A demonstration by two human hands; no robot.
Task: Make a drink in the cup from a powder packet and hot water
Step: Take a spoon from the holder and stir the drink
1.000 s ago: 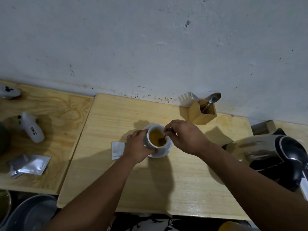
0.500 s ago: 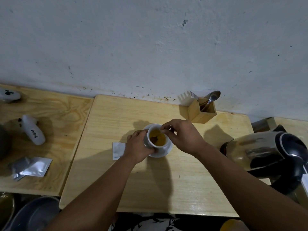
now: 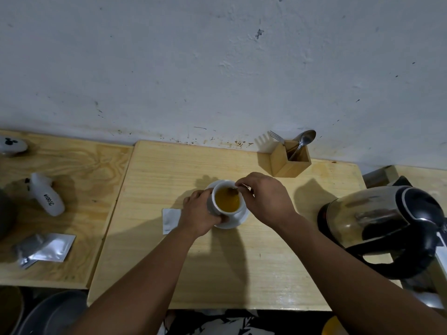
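Cup (image 3: 223, 199) on its saucer (image 3: 238, 220) mid-tabletop (image 3: 278, 262) is already holding yellow-brown liquid, left hand (image 3: 200, 215) wrapping its side, right hand (image 3: 264, 198) pinching a spoon (image 3: 233, 189) in it, so seemingly only stirring is remaining.

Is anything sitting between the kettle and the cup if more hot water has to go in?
Only the right hand and its forearm lie between the kettle and the cup; it holds a spoon in the drink. The table between them is otherwise bare. The left hand grips the cup's far side.
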